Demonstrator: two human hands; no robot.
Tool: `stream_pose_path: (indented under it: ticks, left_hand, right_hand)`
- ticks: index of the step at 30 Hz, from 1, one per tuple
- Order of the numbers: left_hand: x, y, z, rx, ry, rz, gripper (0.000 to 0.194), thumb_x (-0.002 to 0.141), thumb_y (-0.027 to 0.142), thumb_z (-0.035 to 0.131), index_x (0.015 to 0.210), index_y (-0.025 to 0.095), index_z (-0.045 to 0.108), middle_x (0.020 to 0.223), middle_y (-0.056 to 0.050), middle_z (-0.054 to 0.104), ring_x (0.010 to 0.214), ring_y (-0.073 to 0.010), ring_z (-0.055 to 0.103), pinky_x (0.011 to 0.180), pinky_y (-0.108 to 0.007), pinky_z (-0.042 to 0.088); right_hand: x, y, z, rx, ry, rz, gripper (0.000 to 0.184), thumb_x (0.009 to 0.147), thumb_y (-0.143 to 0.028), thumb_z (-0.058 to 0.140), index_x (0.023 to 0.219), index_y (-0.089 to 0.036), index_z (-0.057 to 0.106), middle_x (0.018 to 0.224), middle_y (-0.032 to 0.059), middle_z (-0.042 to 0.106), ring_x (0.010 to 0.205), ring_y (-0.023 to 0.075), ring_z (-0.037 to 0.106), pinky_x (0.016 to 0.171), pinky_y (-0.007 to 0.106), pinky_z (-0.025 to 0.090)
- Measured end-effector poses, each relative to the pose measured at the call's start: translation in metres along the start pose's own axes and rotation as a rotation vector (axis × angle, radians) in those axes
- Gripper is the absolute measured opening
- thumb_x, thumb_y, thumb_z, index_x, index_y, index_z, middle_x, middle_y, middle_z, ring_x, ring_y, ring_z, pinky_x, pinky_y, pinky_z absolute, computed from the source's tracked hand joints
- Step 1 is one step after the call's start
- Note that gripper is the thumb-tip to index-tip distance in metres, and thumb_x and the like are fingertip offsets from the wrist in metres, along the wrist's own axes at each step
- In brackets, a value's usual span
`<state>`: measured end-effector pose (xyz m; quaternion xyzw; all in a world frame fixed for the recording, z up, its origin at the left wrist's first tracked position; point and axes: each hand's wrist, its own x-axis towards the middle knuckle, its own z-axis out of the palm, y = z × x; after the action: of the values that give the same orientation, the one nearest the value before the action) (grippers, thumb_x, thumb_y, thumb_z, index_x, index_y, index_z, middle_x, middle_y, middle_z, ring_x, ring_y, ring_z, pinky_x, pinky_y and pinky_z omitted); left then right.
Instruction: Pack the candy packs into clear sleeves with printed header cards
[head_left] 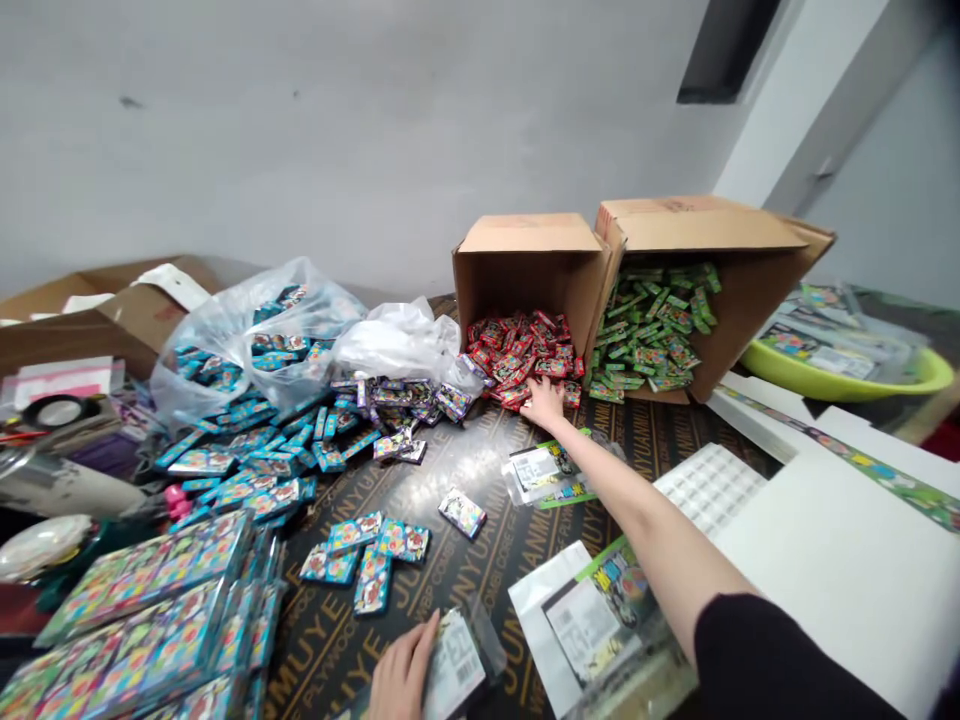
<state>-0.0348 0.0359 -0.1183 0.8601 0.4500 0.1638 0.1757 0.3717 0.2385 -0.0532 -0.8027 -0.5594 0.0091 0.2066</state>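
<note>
My right hand [545, 404] reaches to the front of a heap of small red packets [506, 350]; its fingers are apart and touch the packets at the heap's edge. At the bottom of the view, my left hand [405, 675] has its fingers close together on the left side of a clear plastic bag [459, 655] with a white printed label. Past that hand lie several blue packets [373, 578] and a single dark-purple and white packet [463, 512]. Under my right forearm is another labelled plastic bag [536, 468].
Two cardboard boxes on their sides [529, 235] hold red and green packets [652, 330]. Blue packets spill from a clear sack [187, 375], beside purple ones [405, 400]. Filled bags [150, 640] are stacked at left. A yellow-green basin [847, 368] and white trays [847, 540] stand right.
</note>
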Motion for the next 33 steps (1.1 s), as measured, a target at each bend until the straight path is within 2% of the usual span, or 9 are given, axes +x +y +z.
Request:
stream_pose_path:
  ticks: [3,9,13,15,19,24,26,29,33]
  left_hand:
    - [-0.002,0.010,-0.009,-0.045,-0.026,-0.013,0.082,0.056,0.026,0.063,0.133,0.025,0.034,0.118,-0.010,0.051,0.108,-0.0297,0.046,0.093,-0.042,0.035]
    - [0.013,0.039,-0.038,-0.281,-0.064,-0.176,0.082,0.053,0.028,0.070,0.129,0.023,0.039,0.120,-0.010,0.049,0.112,-0.0302,0.042,0.098,-0.048,0.028]
    - [0.050,0.069,-0.058,-0.773,0.097,-0.386,0.052,0.068,0.039,0.062,0.114,0.017,0.054,0.112,-0.010,0.057,0.105,-0.0238,0.052,0.092,-0.038,0.038]
    - [0.068,0.082,-0.063,-1.040,0.080,-0.500,0.039,0.068,0.038,0.062,0.097,0.013,0.061,0.093,-0.008,0.065,0.087,-0.0202,0.060,0.080,-0.032,0.045]
    - [0.079,0.089,-0.066,-1.240,0.093,-0.593,0.025,0.054,0.025,0.073,0.069,0.012,0.059,0.059,0.001,0.061,0.055,-0.0114,0.056,0.058,-0.023,0.044]
    - [0.065,0.076,-0.073,-1.343,0.189,-0.647,0.040,0.055,0.027,0.074,0.088,0.013,0.057,0.061,0.001,0.063,0.052,-0.0103,0.057,0.052,-0.021,0.043]
    - [0.061,0.074,-0.076,-1.368,0.162,-0.636,0.054,0.053,0.027,0.075,0.100,0.014,0.053,0.061,0.002,0.063,0.052,-0.0102,0.057,0.052,-0.020,0.043]
    - [0.057,0.078,-0.078,-1.402,0.043,-0.578,0.071,0.053,0.023,0.076,0.116,0.014,0.044,0.060,0.004,0.062,0.049,-0.0098,0.056,0.052,-0.021,0.042]
    - [0.054,0.086,-0.080,-1.476,-0.112,-0.513,0.080,0.053,0.017,0.076,0.124,0.017,0.040,0.054,0.007,0.057,0.046,-0.0080,0.053,0.053,-0.020,0.041]
  right_hand:
    - [-0.037,-0.015,0.007,0.033,-0.057,-0.133,0.061,0.063,-0.033,0.064,0.120,-0.020,0.046,0.119,0.0139,0.049,0.110,0.0306,0.043,0.098,0.050,0.010]
    - [-0.129,-0.059,-0.016,0.437,-0.090,-0.401,0.099,0.053,-0.048,0.072,0.135,-0.024,0.022,0.124,0.0099,0.047,0.114,0.0277,0.042,0.098,0.045,0.020]
    - [-0.180,-0.092,-0.042,0.622,-0.214,-0.634,0.112,0.044,-0.055,0.075,0.136,-0.024,0.019,0.126,0.0111,0.044,0.114,0.0292,0.041,0.097,0.043,0.023]
    - [-0.198,-0.104,-0.050,0.595,-0.250,-0.728,0.107,0.046,-0.057,0.073,0.135,-0.024,0.024,0.127,0.0117,0.043,0.115,0.0307,0.040,0.097,0.044,0.022]
    - [-0.221,-0.109,-0.062,0.524,-0.259,-0.740,0.097,0.050,-0.057,0.071,0.133,-0.027,0.030,0.127,0.0118,0.042,0.115,0.0325,0.039,0.095,0.047,0.024]
    - [-0.241,-0.095,-0.080,0.668,-0.345,-0.581,0.078,0.067,-0.045,0.066,0.134,-0.027,0.028,0.089,0.0041,0.061,0.093,0.0239,0.053,0.091,0.043,0.033]
    - [-0.244,-0.093,-0.085,0.711,-0.345,-0.597,0.073,0.067,-0.041,0.067,0.130,-0.027,0.034,0.100,0.0061,0.059,0.101,0.0247,0.051,0.093,0.043,0.033]
    - [-0.243,-0.097,-0.088,0.754,-0.429,-0.714,0.085,0.061,-0.039,0.072,0.133,-0.025,0.030,0.134,0.0095,0.037,0.123,0.0282,0.033,0.102,0.045,0.025]
    - [-0.244,-0.103,-0.086,0.841,-0.670,-0.815,0.089,0.061,-0.034,0.071,0.136,-0.024,0.023,0.136,0.0085,0.035,0.127,0.0251,0.028,0.105,0.043,0.023]
